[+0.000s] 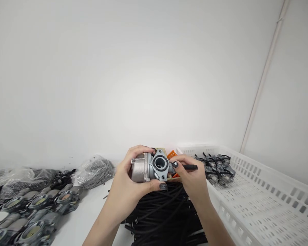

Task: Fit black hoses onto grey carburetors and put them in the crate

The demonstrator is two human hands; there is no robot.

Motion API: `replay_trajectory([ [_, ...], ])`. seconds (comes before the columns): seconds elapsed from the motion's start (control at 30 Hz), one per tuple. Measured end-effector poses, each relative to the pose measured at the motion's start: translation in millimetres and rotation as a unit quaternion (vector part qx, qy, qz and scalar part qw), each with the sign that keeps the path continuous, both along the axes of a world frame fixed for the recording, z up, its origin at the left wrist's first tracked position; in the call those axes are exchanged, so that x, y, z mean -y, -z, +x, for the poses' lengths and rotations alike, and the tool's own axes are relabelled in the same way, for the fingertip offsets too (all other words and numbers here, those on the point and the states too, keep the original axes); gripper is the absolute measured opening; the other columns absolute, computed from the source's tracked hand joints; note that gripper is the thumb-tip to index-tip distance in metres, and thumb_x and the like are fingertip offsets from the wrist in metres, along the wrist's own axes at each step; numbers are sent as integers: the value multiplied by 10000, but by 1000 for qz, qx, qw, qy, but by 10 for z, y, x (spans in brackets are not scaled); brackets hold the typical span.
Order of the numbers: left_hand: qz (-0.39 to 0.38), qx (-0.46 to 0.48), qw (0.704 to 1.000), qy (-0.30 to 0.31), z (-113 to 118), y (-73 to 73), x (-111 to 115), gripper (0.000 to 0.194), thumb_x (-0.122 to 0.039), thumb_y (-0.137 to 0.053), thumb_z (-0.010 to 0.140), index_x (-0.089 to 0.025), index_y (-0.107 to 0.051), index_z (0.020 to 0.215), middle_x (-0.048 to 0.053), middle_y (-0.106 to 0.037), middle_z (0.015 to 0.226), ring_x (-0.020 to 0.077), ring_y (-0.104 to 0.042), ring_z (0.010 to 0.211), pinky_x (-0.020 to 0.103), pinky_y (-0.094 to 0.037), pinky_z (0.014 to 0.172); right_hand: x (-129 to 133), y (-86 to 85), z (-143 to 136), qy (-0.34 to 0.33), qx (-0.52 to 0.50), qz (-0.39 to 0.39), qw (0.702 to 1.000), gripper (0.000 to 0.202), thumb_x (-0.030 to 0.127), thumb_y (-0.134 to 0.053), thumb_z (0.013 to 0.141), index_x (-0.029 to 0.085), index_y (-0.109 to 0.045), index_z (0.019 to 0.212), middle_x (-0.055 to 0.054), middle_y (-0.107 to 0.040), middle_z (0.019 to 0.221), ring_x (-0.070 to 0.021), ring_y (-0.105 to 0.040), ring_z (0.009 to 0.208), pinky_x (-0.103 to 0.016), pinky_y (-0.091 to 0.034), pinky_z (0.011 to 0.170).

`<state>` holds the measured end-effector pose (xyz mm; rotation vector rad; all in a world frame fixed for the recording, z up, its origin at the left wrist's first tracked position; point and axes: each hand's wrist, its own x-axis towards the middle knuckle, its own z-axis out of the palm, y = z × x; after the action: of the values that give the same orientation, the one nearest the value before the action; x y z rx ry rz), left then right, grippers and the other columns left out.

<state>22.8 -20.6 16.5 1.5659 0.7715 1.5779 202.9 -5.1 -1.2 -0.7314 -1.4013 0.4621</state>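
Observation:
A silvery metal carburetor (140,169) is held up in front of me, its round bore and flange facing my view. My left hand (129,184) wraps around the carburetor's bowl end, thumb along the lower edge and fingers over the top. My right hand (191,174) is closed at the carburetor's right end, thumb and fingers pinched together. A black tube-like piece (190,167) sticks out to the right from this pinch; its inner end is hidden by the fingers. Below both hands lies a thick bundle of black hoses (164,215).
Several carburetors (38,201) stand in rows at the left, with clear plastic bags of parts (93,171) behind them. At the right, a white perforated crate (267,184) holds several carburetors with black hoses (215,167). An orange basket (171,154) sits behind my hands, near the wall.

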Motion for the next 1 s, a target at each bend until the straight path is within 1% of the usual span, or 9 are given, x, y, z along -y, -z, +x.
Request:
replay_trajectory([
  [0.07, -2, 8, 1000, -1, 14, 7, -22, 549, -188, -933, 504, -259, -699, 996, 29, -636, 1140, 199, -641, 898, 259, -517, 747, 13, -15, -2, 3, -35, -4, 999, 138, 317, -814, 729, 210, -748, 787, -15, -731, 612, -174, -680, 560, -227, -518, 490],
  [0.13, -23, 25, 999, 16, 6, 20, -54, 570, -197, -925, 530, -262, -682, 1042, 23, -669, 1040, 189, -648, 852, 251, -516, 721, 28, -27, 4, -9, -49, 1, 999, 131, 223, -834, 685, 227, -757, 791, -13, -765, 689, -186, -729, 640, -237, -579, 561],
  [0.3, -56, 60, 995, 50, -65, 46, -102, 620, -203, -925, 553, -261, -659, 1110, 31, -710, 1006, 186, -676, 845, 228, -521, 704, 28, -20, 74, -112, -4, 2, 994, 260, 124, -836, 692, 273, -827, 905, -37, -823, 896, -232, -783, 876, -327, -653, 810],
  [0.37, -58, 63, 995, 54, -96, 49, -99, 616, -219, -924, 567, -266, -656, 1120, 38, -720, 1030, 187, -677, 860, 229, -528, 721, 20, -12, 92, -120, 19, 44, 992, 293, 103, -798, 736, 290, -827, 960, -40, -823, 946, -228, -779, 917, -323, -653, 816],
  [0.43, -59, 58, 995, 64, -120, 45, -89, 607, -236, -918, 583, -273, -654, 1128, 41, -725, 1031, 190, -673, 861, 237, -534, 729, 13, -6, 81, -98, 27, 76, 992, 281, 88, -761, 763, 284, -823, 954, -40, -818, 937, -213, -774, 871, -292, -650, 742],
  [0.57, -38, 40, 996, 64, -118, 17, -56, 609, -146, -929, 514, -288, -691, 1056, 20, -707, 1073, 170, -662, 851, 203, -519, 693, 0, 14, -24, -72, 3, 73, 995, 67, 250, -753, 827, 204, -778, 785, -44, -748, 724, -174, -689, 659, -254, -577, 590],
  [0.67, -7, 27, 999, 36, -55, 5, -32, 580, -99, -936, 456, -275, -724, 967, 6, -675, 1133, 148, -651, 841, 170, -496, 650, -27, 51, -116, -88, -60, 36, 994, 325, 419, -715, 878, 187, -684, 652, -9, -627, 595, -134, -581, 564, -235, -516, 540],
  [0.83, -35, 100, 994, 19, 77, 43, -44, 639, -125, -934, 477, -261, -702, 1057, 7, -702, 980, 163, -668, 806, 193, -515, 663, -83, 123, -191, -139, -176, -57, 973, 339, 515, -811, 774, 197, -749, 873, -68, -750, 852, -221, -708, 838, -317, -594, 753],
  [1.0, -44, 147, 988, 14, 99, 71, -65, 688, -109, -933, 466, -250, -685, 1093, -1, -718, 927, 178, -696, 816, 204, -534, 688, -124, 162, -185, -197, -182, -57, 962, 321, 477, -833, 774, 233, -798, 980, -94, -786, 1068, -265, -712, 1081, -394, -568, 977],
])
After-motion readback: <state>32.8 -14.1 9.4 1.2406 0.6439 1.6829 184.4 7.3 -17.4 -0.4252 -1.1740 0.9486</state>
